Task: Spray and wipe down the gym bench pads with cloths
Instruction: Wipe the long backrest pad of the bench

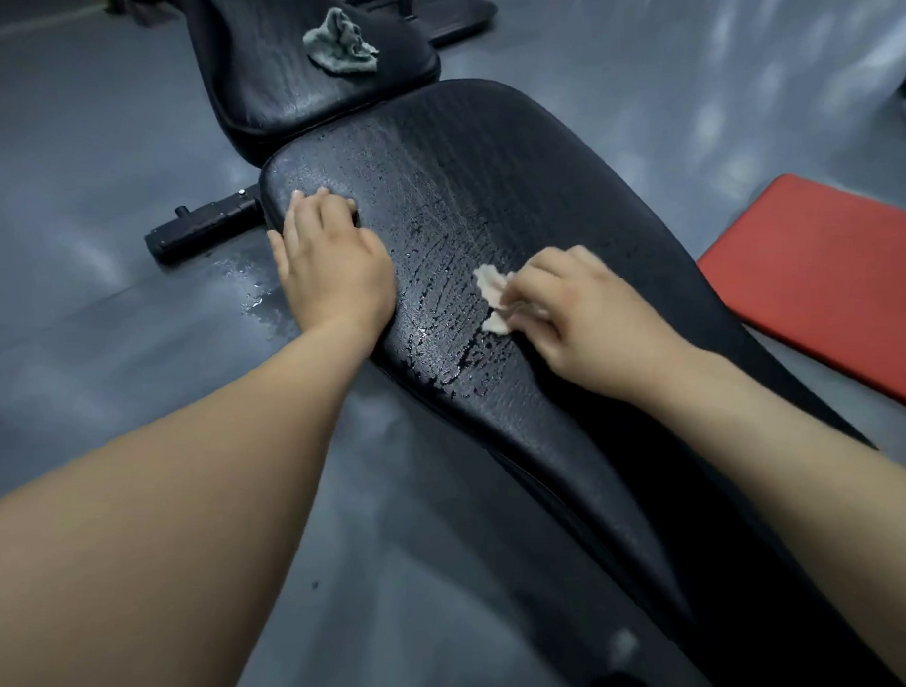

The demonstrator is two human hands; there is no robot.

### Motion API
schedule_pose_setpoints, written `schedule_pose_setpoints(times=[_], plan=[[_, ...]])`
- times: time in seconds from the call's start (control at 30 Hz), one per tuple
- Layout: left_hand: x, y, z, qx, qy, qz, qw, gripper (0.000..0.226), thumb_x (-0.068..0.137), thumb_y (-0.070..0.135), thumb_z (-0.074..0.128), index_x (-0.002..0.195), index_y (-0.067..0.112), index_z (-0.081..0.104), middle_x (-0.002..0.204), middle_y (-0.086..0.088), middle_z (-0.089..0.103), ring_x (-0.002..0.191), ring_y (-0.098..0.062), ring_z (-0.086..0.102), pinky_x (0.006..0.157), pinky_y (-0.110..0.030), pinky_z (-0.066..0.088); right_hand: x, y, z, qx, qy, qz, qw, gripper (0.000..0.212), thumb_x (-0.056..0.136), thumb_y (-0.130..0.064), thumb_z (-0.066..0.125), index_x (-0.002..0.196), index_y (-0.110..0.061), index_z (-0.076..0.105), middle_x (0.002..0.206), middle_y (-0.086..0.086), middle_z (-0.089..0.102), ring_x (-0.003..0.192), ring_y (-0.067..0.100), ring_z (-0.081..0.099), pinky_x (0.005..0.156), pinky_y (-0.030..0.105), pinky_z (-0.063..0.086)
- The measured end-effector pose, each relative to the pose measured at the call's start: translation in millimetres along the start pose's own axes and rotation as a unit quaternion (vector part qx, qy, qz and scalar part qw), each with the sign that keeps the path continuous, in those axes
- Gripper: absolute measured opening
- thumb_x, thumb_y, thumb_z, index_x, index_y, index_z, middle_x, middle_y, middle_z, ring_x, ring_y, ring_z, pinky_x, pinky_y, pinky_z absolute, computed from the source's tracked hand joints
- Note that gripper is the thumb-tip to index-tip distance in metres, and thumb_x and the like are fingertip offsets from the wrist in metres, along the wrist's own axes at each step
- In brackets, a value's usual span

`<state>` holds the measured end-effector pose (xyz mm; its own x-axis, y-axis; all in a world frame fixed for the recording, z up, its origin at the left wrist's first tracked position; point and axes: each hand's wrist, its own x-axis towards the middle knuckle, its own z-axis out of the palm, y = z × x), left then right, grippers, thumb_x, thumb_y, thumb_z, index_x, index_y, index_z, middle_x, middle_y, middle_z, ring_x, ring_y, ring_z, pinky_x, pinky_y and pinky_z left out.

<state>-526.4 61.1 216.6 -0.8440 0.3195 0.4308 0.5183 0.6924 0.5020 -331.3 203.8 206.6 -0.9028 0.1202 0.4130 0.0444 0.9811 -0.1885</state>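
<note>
Leftmost, the left hand (330, 265) lies flat on the wet back pad (486, 177) at its left edge, fingers (310, 209) straight, holding nothing. Beyond the pad, a grey cloth (340, 41) sits crumpled on the seat pad (288, 92). Mid-pad, the right hand (573, 313) pinches a pale cloth (493, 295). A red mat (823, 279) lies to the pad's right.

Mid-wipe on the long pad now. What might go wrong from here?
1. The pale cloth in the right hand is small against the droplets covering the long pad; it may soak through and only smear.
2. The left hand braces on the pad's wet edge and might slide off.
3. A puddle lies on the floor beside the pad, a likely slip spot.
</note>
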Motion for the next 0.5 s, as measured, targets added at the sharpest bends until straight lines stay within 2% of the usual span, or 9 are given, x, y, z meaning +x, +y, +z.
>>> schedule_pose_setpoints(times=[0.1,0.2,0.23,0.3,0.4,0.5], plan=[[-4,11,-9,0.034,-0.039,-0.004,0.999,0.038,0.098,0.017,0.04,0.132,0.009,0.054,0.155,-0.009,0.042,0.154,-0.026,0.019,0.126,-0.049,0.003,-31,-34,-12,0.065,-0.047,-0.094,0.992,0.011,0.095,-0.02,0.057,0.101,-0.016,0.067,0.104,0.002,0.059,0.091,0.027,0.052,0.084,0.037,0.046],[-22,25,-9,0.042,-0.065,0.043,0.996,0.035,0.095,0.02,0.043,0.125,0.013,0.058,0.14,-0.01,0.053,0.143,-0.029,0.035,0.126,-0.051,0.006,-39,-36,-16,0.07,-0.099,-0.152,0.981,0.015,0.101,-0.025,0.054,0.104,-0.018,0.067,0.107,0.001,0.058,0.094,0.027,0.052,0.083,0.04,0.047],[-30,31,-6,0.039,-0.077,0.059,0.994,0.035,0.095,0.021,0.044,0.126,0.016,0.059,0.139,-0.009,0.054,0.143,-0.028,0.036,0.126,-0.051,0.007,-34,-28,-16,0.058,-0.097,-0.149,0.982,0.016,0.102,-0.028,0.053,0.104,-0.019,0.067,0.107,0.001,0.057,0.094,0.027,0.052,0.082,0.042,0.048],[-42,42,1,0.045,-0.101,0.074,0.991,0.039,0.095,0.023,0.044,0.131,0.02,0.058,0.151,-0.008,0.045,0.15,-0.027,0.026,0.126,-0.048,0.002,-22,-4,-18,0.031,-0.054,-0.092,0.994,0.017,0.101,-0.03,0.054,0.104,-0.019,0.067,0.104,0.002,0.058,0.09,0.027,0.053,0.081,0.045,0.048],[-51,41,12,0.076,-0.081,0.079,0.991,0.041,0.095,0.025,0.042,0.133,0.022,0.057,0.16,-0.008,0.037,0.154,-0.028,0.019,0.126,-0.047,0.003,-15,11,-16,0.019,-0.005,0.005,1.0,0.011,0.096,-0.026,0.062,0.104,-0.019,0.067,0.105,0.002,0.059,0.091,0.027,0.053,0.081,0.047,0.05],[-55,37,16,0.105,-0.049,0.098,0.988,0.044,0.09,0.028,0.038,0.129,0.022,0.059,0.158,-0.011,0.041,0.152,-0.032,0.025,0.126,-0.05,0.01,-35,-20,-16,0.049,-0.033,-0.036,0.998,0.01,0.092,-0.017,0.062,0.099,-0.017,0.068,0.105,0.002,0.06,0.091,0.027,0.053,0.083,0.041,0.048]])
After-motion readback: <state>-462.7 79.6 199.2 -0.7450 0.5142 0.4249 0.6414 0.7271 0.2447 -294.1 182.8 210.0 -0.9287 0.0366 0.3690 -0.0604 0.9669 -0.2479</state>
